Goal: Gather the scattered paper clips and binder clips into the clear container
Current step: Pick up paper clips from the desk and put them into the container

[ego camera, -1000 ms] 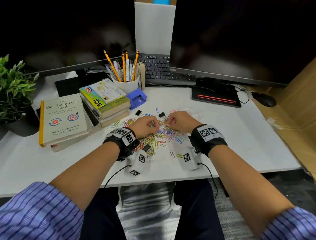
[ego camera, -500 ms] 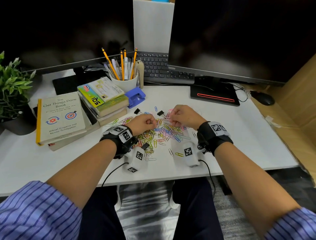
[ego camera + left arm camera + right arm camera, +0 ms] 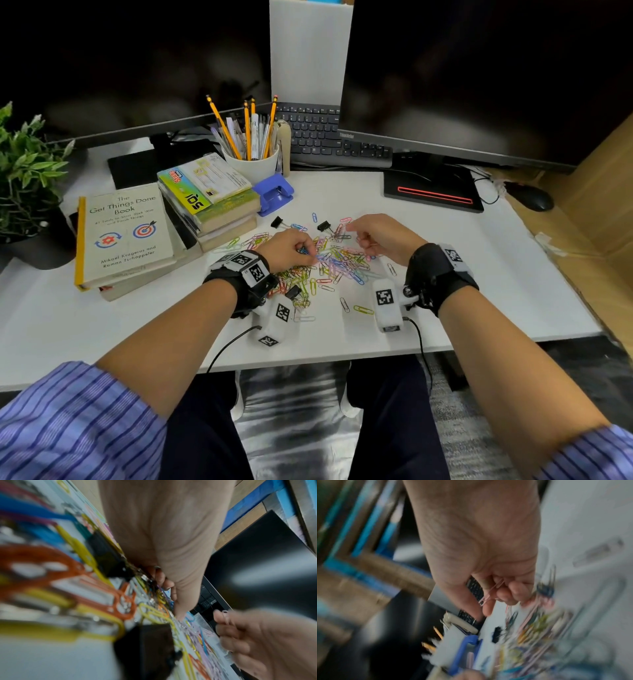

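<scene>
While the right hand [image 3: 380, 240] is held just above the far right side of the pile, a pink paper clip [image 3: 489, 593] is pinched between its thumb and curled fingers [image 3: 513, 592]. The clip's long side is pointed away from the palm, toward the back of the worktop [image 3: 513, 274].

The left hand [image 3: 287, 250] is set on the left side of the pile. Its fingers [image 3: 164, 582] are curled down into the paper clips [image 3: 335, 267], and a few seem to be pinched there.

The clear container [image 3: 208, 623] is hard to see. Only a faint shiny edge is shown under the right hand in the left wrist view, and it cannot be found in the head view. So it is judged to lie right by the right hand, which makes that hand the nearer one for the drop. What is inside it cannot be told.

Most of the clips are spread on the worktop between the two hands and toward the person. Three black binder clips are seen: one far left [image 3: 279, 222], one far middle [image 3: 323, 226], and one near the left wrist [image 3: 294, 291].

Most of the job is judged to be left.
</scene>
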